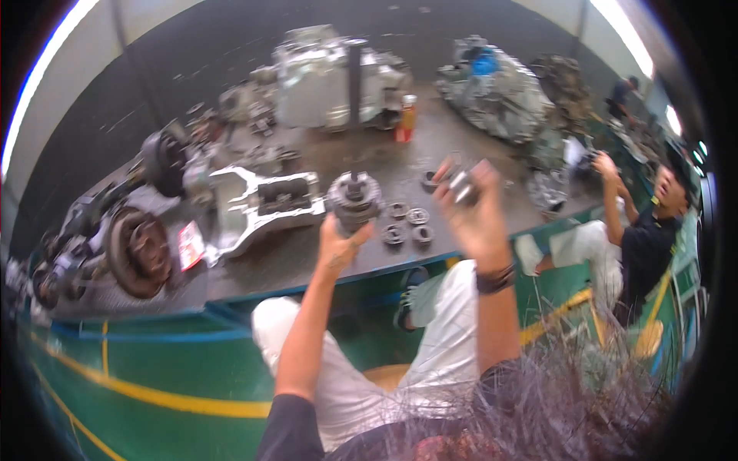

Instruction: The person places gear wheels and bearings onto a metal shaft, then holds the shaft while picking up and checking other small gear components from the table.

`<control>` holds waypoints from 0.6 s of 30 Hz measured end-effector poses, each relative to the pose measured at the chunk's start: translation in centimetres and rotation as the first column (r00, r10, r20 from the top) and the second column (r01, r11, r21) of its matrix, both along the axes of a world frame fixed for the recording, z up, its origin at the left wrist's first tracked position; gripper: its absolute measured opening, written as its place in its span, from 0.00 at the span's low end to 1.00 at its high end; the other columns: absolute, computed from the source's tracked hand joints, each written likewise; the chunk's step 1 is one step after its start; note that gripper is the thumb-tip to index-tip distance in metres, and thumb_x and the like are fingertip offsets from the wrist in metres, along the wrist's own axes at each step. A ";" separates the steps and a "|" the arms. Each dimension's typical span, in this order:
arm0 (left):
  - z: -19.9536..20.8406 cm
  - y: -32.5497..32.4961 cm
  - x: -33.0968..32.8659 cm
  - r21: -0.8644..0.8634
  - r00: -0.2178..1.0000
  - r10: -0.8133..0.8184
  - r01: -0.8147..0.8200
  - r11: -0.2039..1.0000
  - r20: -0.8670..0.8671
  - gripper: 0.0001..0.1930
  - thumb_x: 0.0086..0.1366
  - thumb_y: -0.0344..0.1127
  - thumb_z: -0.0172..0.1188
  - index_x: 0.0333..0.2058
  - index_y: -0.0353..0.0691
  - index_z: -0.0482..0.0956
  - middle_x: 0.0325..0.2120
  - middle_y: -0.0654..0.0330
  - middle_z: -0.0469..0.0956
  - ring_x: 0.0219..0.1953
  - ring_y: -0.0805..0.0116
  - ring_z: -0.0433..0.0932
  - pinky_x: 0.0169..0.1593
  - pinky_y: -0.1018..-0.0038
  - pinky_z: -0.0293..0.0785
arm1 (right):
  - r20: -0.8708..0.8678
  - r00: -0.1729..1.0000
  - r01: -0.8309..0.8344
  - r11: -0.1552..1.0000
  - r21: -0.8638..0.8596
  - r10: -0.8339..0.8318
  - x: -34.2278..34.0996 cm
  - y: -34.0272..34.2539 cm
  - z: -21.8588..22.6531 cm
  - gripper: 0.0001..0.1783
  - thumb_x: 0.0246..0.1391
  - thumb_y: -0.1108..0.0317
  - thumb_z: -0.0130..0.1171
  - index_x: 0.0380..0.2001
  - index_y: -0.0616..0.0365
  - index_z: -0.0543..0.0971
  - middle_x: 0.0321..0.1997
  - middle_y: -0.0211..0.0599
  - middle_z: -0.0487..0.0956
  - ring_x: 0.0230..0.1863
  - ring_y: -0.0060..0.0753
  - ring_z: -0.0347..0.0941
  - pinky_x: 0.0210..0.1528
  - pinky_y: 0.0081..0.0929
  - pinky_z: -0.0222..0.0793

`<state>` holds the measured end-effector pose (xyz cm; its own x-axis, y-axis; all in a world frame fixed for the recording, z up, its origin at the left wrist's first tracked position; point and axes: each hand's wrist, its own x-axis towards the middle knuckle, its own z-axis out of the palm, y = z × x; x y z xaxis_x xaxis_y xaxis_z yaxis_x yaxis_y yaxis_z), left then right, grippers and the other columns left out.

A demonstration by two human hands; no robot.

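**gearhead_a:** So what's going on at the bench? Left hand (338, 247) is up and wrapped around the bottom of a round metal gear assembly (354, 198), a chunky hub with a short shaft sticking out the top. Fingers are closed on it, and it's held just above the near edge of the dark workbench (307, 261).

**wrench_b:** Yep. Right hand (477, 215) is raised too, off to the right of the left one and well apart from it. It's pinching a small metal part (464, 184) up at the fingertips. It's blurry, so I can't tell what the part is, only that it's greyish and shiny.

**gearhead_a:** Between the two hands, lying on the bench, there's a little cluster of bearing rings (406, 223), four or five of them. Left of the gear assembly lies a forked aluminium housing (261, 203), and further left a rusty brake disc (138, 252).

**wrench_b:** At the far side there's a big gearbox casing (323, 77) with an orange spray can (406, 119) just to its right, then another transmission (496, 88) at the far right.

**gearhead_a:** There's also another person in a dark shirt (649, 246) sitting on the right, one arm lifted toward the bench. The floor's green with yellow lines (154, 396).
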<state>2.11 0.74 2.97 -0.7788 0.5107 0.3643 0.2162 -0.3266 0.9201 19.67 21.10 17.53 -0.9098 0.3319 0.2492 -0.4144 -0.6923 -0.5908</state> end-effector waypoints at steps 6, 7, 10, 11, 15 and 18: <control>-0.5 -2.4 0.0 0.010 0.993 0.061 -0.062 0.998 0.106 0.18 0.60 0.35 0.77 0.44 0.36 0.82 0.33 0.62 0.84 0.29 0.73 0.81 0.34 0.75 0.77 | 0.487 0.861 -0.394 0.801 0.451 0.149 7.0 -10.6 -22.7 0.14 0.72 0.65 0.59 0.56 0.55 0.79 0.51 0.35 0.80 0.41 0.29 0.82 0.46 0.26 0.80; -0.4 -2.2 0.3 0.124 0.990 0.033 -0.051 0.991 0.140 0.18 0.61 0.33 0.76 0.46 0.34 0.81 0.35 0.61 0.84 0.31 0.72 0.81 0.37 0.74 0.80 | 0.523 0.832 -0.464 0.749 0.473 0.185 8.5 -12.9 -25.4 0.13 0.73 0.68 0.58 0.57 0.56 0.79 0.50 0.34 0.80 0.41 0.28 0.81 0.47 0.26 0.81; 0.7 -2.1 0.5 0.110 0.995 -0.030 0.019 0.994 0.099 0.21 0.62 0.32 0.73 0.52 0.31 0.78 0.40 0.58 0.82 0.35 0.69 0.82 0.43 0.70 0.82 | 0.608 0.541 -0.401 0.813 -0.421 0.581 11.3 -18.7 -33.8 0.15 0.73 0.64 0.59 0.58 0.55 0.80 0.48 0.31 0.79 0.39 0.25 0.79 0.46 0.25 0.80; 0.5 -2.0 0.5 0.115 0.994 -0.041 0.029 0.993 0.103 0.21 0.62 0.32 0.73 0.52 0.31 0.78 0.40 0.58 0.82 0.35 0.69 0.82 0.43 0.70 0.82 | 0.576 0.712 -0.384 0.909 -0.161 0.402 12.6 -20.5 -35.8 0.17 0.72 0.62 0.61 0.60 0.54 0.79 0.46 0.30 0.79 0.38 0.25 0.78 0.45 0.24 0.79; 0.3 -1.1 0.5 0.133 0.995 -0.054 0.042 0.990 0.083 0.26 0.62 0.33 0.72 0.57 0.30 0.77 0.43 0.57 0.82 0.36 0.69 0.81 0.44 0.69 0.81 | 0.628 0.415 -0.320 0.752 -0.576 0.658 11.9 -19.3 -40.7 0.34 0.66 0.63 0.69 0.72 0.47 0.68 0.44 0.28 0.79 0.36 0.29 0.73 0.40 0.24 0.74; 0.3 -2.2 -0.3 0.101 0.997 -0.054 0.049 0.994 0.051 0.27 0.64 0.35 0.71 0.58 0.30 0.76 0.43 0.57 0.82 0.36 0.69 0.80 0.43 0.69 0.80 | 0.558 0.829 -0.311 0.799 0.514 -0.037 12.3 -20.0 -38.9 0.24 0.65 0.56 0.70 0.56 0.56 0.77 0.35 0.26 0.77 0.31 0.24 0.71 0.34 0.23 0.69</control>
